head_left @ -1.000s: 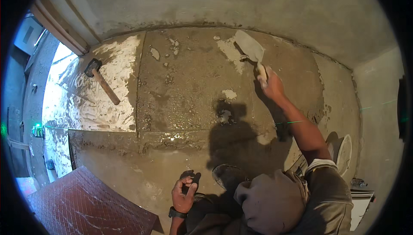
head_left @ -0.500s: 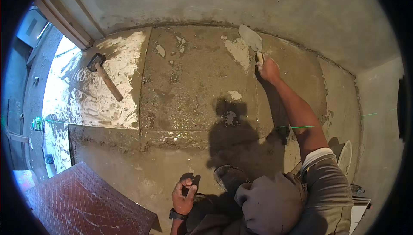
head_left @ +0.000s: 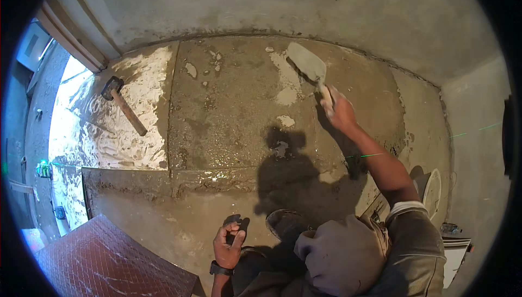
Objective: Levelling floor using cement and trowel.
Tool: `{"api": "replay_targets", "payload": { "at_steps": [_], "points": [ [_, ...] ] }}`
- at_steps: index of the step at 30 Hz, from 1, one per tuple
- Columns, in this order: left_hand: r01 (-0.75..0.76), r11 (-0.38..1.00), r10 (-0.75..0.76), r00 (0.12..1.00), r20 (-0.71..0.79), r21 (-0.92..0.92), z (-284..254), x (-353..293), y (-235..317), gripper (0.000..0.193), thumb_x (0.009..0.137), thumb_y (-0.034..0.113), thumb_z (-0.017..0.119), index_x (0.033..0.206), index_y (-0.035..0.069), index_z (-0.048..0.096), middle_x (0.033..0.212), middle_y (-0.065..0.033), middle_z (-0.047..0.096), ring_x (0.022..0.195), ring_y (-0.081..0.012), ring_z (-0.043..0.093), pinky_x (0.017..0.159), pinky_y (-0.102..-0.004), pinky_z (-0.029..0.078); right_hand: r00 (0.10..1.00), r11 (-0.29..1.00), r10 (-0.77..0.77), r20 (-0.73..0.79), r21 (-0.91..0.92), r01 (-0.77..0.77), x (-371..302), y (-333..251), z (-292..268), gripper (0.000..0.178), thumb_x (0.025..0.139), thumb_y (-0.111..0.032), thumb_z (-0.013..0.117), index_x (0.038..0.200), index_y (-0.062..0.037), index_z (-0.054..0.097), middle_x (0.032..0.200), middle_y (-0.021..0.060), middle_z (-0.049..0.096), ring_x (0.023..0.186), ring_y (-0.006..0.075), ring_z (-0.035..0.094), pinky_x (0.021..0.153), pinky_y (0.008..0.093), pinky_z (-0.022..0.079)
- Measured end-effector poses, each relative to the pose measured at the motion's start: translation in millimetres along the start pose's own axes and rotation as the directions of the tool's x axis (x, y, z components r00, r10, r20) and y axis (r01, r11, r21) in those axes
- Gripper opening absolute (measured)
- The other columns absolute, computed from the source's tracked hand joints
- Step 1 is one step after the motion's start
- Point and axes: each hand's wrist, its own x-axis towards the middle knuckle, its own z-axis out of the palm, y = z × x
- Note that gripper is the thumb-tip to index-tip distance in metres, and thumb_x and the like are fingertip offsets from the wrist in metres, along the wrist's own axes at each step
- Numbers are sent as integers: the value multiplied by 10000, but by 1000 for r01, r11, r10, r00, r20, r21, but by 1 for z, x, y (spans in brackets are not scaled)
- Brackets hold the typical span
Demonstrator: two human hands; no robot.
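My right hand (head_left: 341,113) is closed round the wooden handle of a trowel (head_left: 308,61), with my arm stretched far forward. The trowel's pale, mortar-coated blade points up and left, just over the wet cement floor (head_left: 234,101), and casts a dark shadow under it. A light patch of mortar (head_left: 287,97) lies beside the blade. Low in the view, my left hand (head_left: 227,245) hovers near my knee, fingers loosely curled and thumb apart. Nothing shows in it, and a dark shadow falls behind its fingertips.
A mallet (head_left: 125,107) with a wooden handle lies on the sunlit slab at left. A brown patterned sheet (head_left: 109,259) is at lower left, near a small green-lit device (head_left: 43,169). A white bucket (head_left: 432,192) stands at right. Plastered walls (head_left: 228,3) border the floor.
The trowel blade has moved left and slightly nearer, away from the back wall's foot, and my right hand came nearer with it. My left hand has hardly moved. The view has shifted slightly.
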Motion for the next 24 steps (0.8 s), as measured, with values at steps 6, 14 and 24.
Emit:
{"api": "replay_targets", "payload": {
  "at_steps": [6,14,24],
  "points": [
    [74,997,-74,997,-3,30,-5,-9,-1,321,892,182,722,1120,-13,607,982,-31,628,886,-100,561,832,-267,463,998,990,54,43,-134,-47,69,1,27,500,891,-282,614,1326,-66,495,1101,259,614,1019,448,600,871,514,480],
    [79,996,-80,996,-35,-39,-1,-5,-15,321,864,130,732,1115,-34,621,960,-77,649,850,-126,593,794,-291,502,999,982,0,33,-188,6,66,16,36,526,903,-269,600,1376,-87,460,1088,241,621,981,431,623,868,509,493],
    [-2,1000,2,1000,3,-10,6,9,0,323,867,139,731,1114,-38,622,955,-74,654,848,-117,593,773,-287,505,957,981,-120,265,-117,155,-70,4,-15,505,915,-281,589,1375,-104,481,1107,219,601,1010,410,600,858,493,487]
  ]
}}
